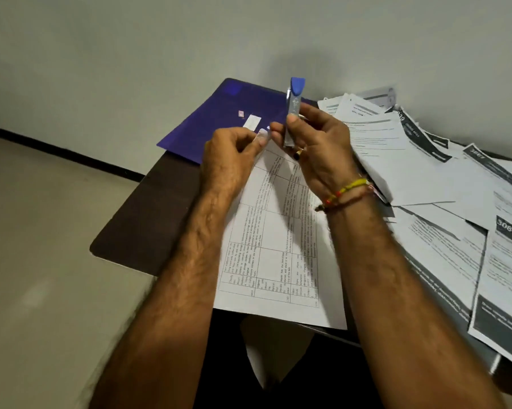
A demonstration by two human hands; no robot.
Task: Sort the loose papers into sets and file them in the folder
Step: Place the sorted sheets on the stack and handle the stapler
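Observation:
A set of printed sheets with a table grid lies across the dark table in front of me, one corner lifted. My left hand pinches that top corner between thumb and fingers. My right hand grips a small stapler with a blue cap, held upright right beside the pinched corner. A purple folder with small white labels lies flat at the far end of the table, behind both hands.
A loose heap of printed papers with dark header bands covers the right side of the table and overhangs its edge. The brown table stands against a pale wall. Tiled floor lies to the left.

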